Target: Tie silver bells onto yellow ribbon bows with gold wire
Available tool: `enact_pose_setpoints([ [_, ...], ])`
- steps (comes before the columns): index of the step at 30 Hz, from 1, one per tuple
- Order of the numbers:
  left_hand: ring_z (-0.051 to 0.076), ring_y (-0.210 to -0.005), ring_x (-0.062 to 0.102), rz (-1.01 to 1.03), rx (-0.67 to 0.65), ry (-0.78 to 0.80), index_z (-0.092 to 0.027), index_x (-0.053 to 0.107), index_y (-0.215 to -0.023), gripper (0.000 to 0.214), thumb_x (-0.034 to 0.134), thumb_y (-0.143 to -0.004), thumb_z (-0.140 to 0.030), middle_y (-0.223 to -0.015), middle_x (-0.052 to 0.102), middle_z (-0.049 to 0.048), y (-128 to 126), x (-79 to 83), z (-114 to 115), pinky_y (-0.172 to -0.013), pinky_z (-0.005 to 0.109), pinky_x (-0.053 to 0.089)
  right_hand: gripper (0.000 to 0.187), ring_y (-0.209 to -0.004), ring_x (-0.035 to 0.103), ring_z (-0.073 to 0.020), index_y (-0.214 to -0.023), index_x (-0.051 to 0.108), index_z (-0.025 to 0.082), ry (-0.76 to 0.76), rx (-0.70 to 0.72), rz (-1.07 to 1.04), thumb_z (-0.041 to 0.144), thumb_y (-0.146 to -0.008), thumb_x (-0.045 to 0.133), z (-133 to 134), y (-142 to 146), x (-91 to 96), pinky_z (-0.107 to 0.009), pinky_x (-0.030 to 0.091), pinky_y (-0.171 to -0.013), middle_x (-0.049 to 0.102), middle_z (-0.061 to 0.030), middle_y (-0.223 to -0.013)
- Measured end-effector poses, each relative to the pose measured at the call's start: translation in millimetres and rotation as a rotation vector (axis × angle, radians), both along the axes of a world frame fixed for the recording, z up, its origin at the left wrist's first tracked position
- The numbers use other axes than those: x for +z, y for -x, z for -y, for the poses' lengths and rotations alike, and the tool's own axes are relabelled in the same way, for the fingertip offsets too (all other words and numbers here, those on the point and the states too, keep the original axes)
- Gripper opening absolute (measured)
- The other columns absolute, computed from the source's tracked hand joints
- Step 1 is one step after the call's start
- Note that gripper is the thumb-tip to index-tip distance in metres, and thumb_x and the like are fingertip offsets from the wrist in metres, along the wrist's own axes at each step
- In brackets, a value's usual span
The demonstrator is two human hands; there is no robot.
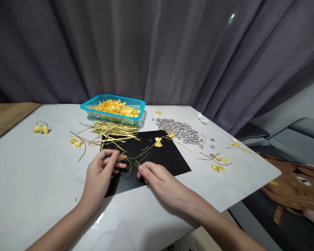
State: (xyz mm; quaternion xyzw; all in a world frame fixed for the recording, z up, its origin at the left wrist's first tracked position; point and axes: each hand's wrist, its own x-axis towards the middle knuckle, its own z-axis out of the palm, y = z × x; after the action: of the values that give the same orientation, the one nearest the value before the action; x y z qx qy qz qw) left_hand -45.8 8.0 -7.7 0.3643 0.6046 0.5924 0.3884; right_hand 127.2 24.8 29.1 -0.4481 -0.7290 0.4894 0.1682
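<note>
My left hand (pixel 101 174) rests on the near left part of a black sheet (pixel 170 158) on the white table (pixel 28 181). Its thumb and fingers pinch a thin gold wire tie (pixel 125 166) bent into a loop. My right hand (pixel 157 179) lies just right of the loop, fingers curled and pressed on the wire's other end. A small yellow bow (pixel 158 142) lies on the black sheet beyond my hands, with a gold wire trailing from it.
A teal basket (pixel 112 118) of yellow bows stands at the back, a heap of gold wire ties (pixel 112 129) before it. Silver beads (pixel 181 130) are spread at the right. Loose bows lie at the left (pixel 41 129) and right (pixel 219 164). Grey curtain behind; the table's edge is near right.
</note>
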Motion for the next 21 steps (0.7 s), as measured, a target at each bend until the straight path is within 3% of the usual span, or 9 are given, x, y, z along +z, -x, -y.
enact_pose_setpoints([
  [4,0.014,-0.056,0.064,0.007,-0.018,-0.009,-0.018,0.057,-0.083,0.039,0.069,-0.069,-0.053,-0.070,0.071,0.0023,2,-1.7,-1,-0.050,0.021,0.043,0.038,-0.054,0.041,-0.0082,-0.076,0.048,0.016,0.117,0.006,0.059,0.047,-0.095,0.036,0,-1,-5.5,-0.022,0.032,-0.055,0.045,0.0031,-0.057],
  [7,0.009,-0.043,0.052,0.006,-0.016,-0.013,-0.018,0.056,-0.083,0.036,0.068,-0.071,-0.050,-0.067,0.068,-0.0003,2,-2.7,-2,-0.045,0.021,0.039,0.048,-0.047,0.039,-0.0069,-0.067,0.051,0.015,0.209,-0.024,0.104,0.058,-0.088,0.044,-4,0,-9.0,-0.021,0.029,-0.048,0.044,0.0030,-0.051],
  [13,0.009,-0.052,0.053,-0.017,-0.048,-0.064,-0.019,0.054,-0.082,0.030,0.062,-0.077,-0.047,-0.072,0.065,-0.0010,3,-2.9,-1,-0.048,0.020,0.038,0.049,-0.033,0.032,-0.0037,-0.054,0.048,0.015,0.366,-0.075,0.064,0.049,-0.090,0.045,-10,3,-11.1,-0.020,0.025,-0.042,0.040,0.0045,-0.038],
  [16,0.010,-0.056,0.052,-0.026,-0.082,-0.083,-0.019,0.053,-0.079,0.029,0.059,-0.079,-0.047,-0.069,0.062,-0.0012,2,-3.2,-2,-0.051,0.020,0.038,0.049,-0.034,0.031,-0.0034,-0.055,0.047,0.015,0.340,-0.100,0.027,0.049,-0.091,0.043,-11,3,-13.3,-0.020,0.026,-0.042,0.042,0.0042,-0.038],
  [21,0.009,-0.049,0.040,0.007,-0.146,-0.082,-0.020,0.050,-0.079,0.028,0.057,-0.081,-0.047,-0.052,0.047,-0.0070,1,-4.4,-4,-0.047,0.020,0.032,0.044,-0.041,0.030,-0.0038,-0.057,0.043,0.016,0.102,-0.089,0.032,0.049,-0.084,0.055,-10,3,-19.1,-0.019,0.021,-0.043,0.038,0.0062,-0.045],
])
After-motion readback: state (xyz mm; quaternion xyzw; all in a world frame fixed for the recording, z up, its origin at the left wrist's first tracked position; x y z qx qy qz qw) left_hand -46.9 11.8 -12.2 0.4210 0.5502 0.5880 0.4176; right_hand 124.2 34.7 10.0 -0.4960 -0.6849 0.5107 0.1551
